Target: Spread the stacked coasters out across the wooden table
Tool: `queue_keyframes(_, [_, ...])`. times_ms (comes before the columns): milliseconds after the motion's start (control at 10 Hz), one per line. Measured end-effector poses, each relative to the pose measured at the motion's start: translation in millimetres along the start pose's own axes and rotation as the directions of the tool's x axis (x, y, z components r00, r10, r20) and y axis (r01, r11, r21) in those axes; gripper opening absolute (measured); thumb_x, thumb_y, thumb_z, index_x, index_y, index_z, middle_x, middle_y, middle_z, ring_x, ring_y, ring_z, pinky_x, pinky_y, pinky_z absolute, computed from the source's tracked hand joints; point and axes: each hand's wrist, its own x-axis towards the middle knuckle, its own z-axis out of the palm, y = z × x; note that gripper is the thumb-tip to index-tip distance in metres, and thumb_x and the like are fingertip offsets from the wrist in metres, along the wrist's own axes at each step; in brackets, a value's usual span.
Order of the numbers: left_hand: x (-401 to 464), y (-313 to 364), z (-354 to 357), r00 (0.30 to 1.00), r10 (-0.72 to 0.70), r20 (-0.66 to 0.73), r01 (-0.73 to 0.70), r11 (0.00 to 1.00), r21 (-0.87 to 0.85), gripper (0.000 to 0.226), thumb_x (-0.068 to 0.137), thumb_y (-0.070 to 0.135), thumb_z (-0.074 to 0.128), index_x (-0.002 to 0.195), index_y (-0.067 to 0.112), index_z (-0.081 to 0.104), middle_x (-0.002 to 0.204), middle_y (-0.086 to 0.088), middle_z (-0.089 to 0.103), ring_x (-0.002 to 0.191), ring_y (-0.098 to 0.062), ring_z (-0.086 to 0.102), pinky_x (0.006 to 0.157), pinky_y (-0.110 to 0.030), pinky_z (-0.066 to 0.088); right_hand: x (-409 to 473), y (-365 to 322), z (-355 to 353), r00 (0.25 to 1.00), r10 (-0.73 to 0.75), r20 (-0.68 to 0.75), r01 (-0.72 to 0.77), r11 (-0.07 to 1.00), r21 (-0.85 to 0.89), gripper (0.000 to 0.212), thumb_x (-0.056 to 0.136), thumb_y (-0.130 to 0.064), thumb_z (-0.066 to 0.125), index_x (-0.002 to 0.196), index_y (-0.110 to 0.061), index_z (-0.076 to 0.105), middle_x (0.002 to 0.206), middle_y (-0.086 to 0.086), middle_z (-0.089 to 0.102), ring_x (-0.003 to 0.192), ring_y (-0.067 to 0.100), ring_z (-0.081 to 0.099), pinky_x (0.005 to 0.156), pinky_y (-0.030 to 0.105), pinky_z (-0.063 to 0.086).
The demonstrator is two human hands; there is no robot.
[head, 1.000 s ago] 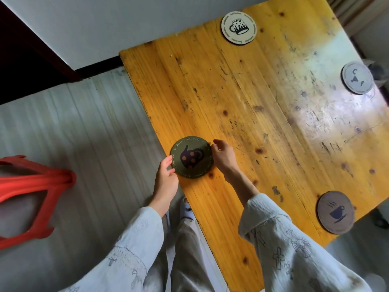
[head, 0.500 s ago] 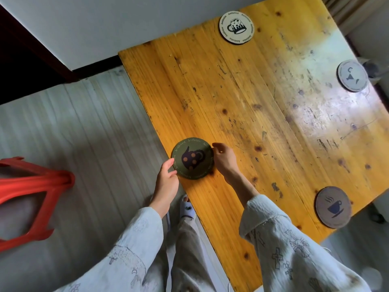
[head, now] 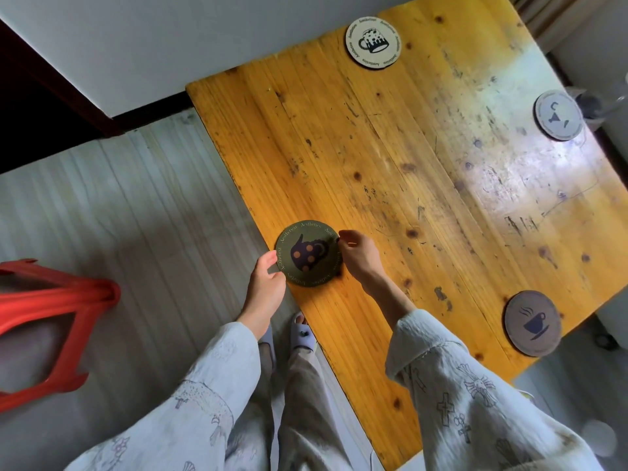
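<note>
Coasters: green coaster (head: 307,253) at the bench (head: 390,171) near edge, pinched at opposite rims by left hand (head: 265,287) and right hand (head: 360,254); three others well apart; risk judged: overhang lets it tip floorward on release.

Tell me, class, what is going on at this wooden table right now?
A person stands at the wooden table with both hands on a green coaster that bears a spotted jug, near the table's left edge. The left hand touches its near-left rim and the right hand pinches its right rim. Three other coasters already lie apart near the table's edges: a cream mug coaster, a grey coaster and a brown teacup coaster. Whether more coasters lie under the green one cannot be told.
</note>
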Motion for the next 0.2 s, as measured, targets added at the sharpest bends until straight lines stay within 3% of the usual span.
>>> queue_keyframes(200, [3.0, 12.8, -3.4, 1.0, 0.005, 0.0, -0.005, 0.983, 0.181, 0.049, 0.09, 0.006, 0.041, 0.136, 0.021, 0.03, 0.145, -0.006, 0.036, 0.125, -0.021, 0.04, 0.094, -0.031, 0.036, -16.5, 10.3, -8.5, 0.998, 0.047, 0.052, -0.05, 0.997, 0.061, 0.039, 0.096, -0.016, 0.044, 0.133, -0.006, 0.042, 0.14, 0.013, 0.049, 0.117, 0.025, 0.054, 0.084, 0.026, 0.044])
